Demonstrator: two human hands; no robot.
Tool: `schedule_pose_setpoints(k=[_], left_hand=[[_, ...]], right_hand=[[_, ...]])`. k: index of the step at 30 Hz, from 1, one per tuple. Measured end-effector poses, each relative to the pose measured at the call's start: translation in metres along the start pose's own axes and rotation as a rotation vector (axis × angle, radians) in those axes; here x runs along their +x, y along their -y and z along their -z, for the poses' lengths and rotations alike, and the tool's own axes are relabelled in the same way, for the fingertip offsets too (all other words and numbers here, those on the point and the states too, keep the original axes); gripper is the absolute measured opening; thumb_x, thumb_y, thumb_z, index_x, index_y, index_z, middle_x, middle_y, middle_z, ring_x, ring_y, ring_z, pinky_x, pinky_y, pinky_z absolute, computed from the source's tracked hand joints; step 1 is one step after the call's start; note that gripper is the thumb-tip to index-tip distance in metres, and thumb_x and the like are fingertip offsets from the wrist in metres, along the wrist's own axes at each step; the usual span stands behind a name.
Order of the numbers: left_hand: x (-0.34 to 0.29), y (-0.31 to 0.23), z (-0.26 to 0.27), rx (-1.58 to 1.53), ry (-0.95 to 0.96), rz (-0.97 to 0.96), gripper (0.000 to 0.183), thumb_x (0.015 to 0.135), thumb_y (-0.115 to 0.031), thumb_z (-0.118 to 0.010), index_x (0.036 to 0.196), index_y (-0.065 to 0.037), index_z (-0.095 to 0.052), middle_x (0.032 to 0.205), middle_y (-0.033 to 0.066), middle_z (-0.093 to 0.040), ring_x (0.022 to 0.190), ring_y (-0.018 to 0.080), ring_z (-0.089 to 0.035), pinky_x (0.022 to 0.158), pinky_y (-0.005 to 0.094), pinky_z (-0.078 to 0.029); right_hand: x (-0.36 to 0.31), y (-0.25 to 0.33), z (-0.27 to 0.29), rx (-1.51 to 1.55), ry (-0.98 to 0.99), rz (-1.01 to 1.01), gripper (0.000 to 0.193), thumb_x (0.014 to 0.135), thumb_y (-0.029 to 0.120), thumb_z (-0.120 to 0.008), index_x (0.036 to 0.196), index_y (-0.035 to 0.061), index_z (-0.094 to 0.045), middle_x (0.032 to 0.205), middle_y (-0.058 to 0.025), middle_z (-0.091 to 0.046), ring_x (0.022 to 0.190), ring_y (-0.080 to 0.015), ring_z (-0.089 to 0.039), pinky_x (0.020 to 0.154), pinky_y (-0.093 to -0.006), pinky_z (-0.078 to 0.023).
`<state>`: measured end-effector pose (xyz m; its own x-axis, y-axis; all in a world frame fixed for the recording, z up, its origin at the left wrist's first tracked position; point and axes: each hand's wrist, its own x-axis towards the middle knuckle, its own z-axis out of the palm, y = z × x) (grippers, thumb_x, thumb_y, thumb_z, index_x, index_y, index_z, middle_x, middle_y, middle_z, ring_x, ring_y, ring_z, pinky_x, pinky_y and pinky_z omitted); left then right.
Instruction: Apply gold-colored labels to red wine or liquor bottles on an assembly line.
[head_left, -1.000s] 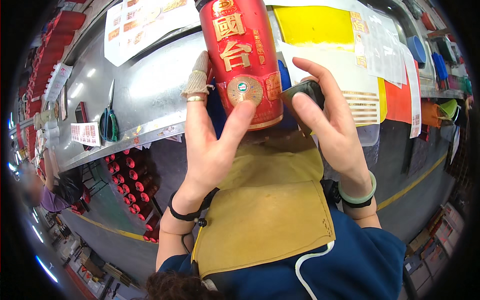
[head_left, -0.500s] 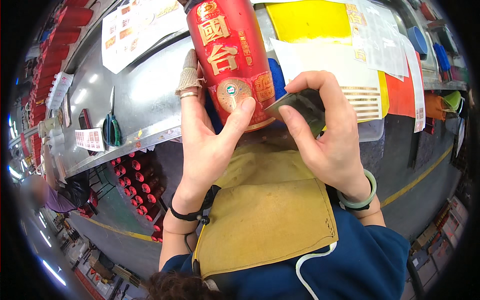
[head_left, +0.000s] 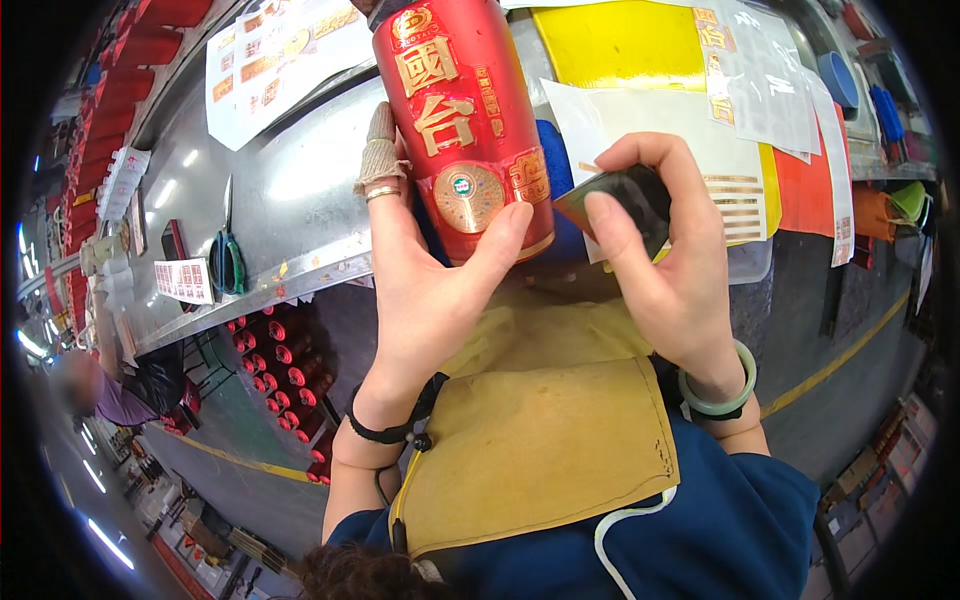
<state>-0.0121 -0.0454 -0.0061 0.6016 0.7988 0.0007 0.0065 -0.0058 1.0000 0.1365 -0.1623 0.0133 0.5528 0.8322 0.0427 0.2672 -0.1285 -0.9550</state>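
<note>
A red bottle (head_left: 465,100) with raised gold lettering and a round gold emblem lies tilted in front of me, its base toward me. My left hand (head_left: 425,255) grips it, with the thumb on the lower front and the fingers along the left side. One left finger wears a cloth finger cot (head_left: 381,150). Between the thumb and fingers of my right hand (head_left: 670,260) is a dark, flat, shiny scraper-like piece (head_left: 645,200). Its pointed edge is just right of the bottle, apart from it. Blue cloth (head_left: 560,180) shows beside the bottle.
Scissors (head_left: 227,250) and a small label sheet (head_left: 183,281) lie on the metal table (head_left: 290,200) at left. Another label sheet (head_left: 280,65) lies farther back. Yellow sheet (head_left: 620,45) and striped white sheet (head_left: 735,205) are at right. Red bottles (head_left: 280,370) stand below; a person (head_left: 130,385) sits left.
My right hand has drawn the dark scraper-like piece away from the bottle's lower right edge, tilting it up. My left thumb has shifted slightly right across the bottle.
</note>
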Motion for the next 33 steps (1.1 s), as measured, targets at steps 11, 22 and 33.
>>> schedule_pose_setpoints(k=[11, 22, 33], left_hand=[[-0.004, -0.004, 0.001, 0.034, 0.090, 0.007, 0.115, 0.078, -0.008, -0.089, 0.161, 0.002, -0.010, 0.145, 0.0165, -0.049, 0.133, 0.0237, -0.054, 0.111, 0.0384, -0.047], [-0.019, 0.023, 0.023, 0.491, 0.016, -0.158, 0.098, 0.074, -0.001, -0.084, 0.158, 0.003, -0.033, 0.147, 0.0247, -0.054, 0.131, 0.0392, -0.057, 0.108, 0.0434, -0.048], [-0.013, 0.004, 0.008, 0.117, 0.038, -0.096, 0.093, 0.093, -0.009, -0.074, 0.163, 0.004, -0.015, 0.158, 0.0180, -0.039, 0.143, 0.0249, -0.043, 0.119, 0.0399, -0.036]], right_hand=[[0.004, -0.013, -0.003, 0.101, -0.039, -0.037, 0.022, 0.097, 0.006, -0.064, 0.116, -0.0004, -0.057, 0.095, -0.0085, -0.064, 0.085, -0.0135, -0.061, 0.078, -0.0296, -0.050], [0.008, -0.006, -0.007, 0.293, -0.003, -0.008, 0.026, 0.104, 0.003, -0.058, 0.129, -0.0016, -0.053, 0.116, -0.0058, -0.059, 0.103, -0.0090, -0.056, 0.091, -0.0237, -0.047], [0.016, -0.005, -0.004, 0.356, -0.012, 0.043, 0.028, 0.105, 0.002, -0.054, 0.132, -0.0029, -0.058, 0.118, -0.0050, -0.062, 0.105, -0.0074, -0.055, 0.092, -0.0221, -0.045]])
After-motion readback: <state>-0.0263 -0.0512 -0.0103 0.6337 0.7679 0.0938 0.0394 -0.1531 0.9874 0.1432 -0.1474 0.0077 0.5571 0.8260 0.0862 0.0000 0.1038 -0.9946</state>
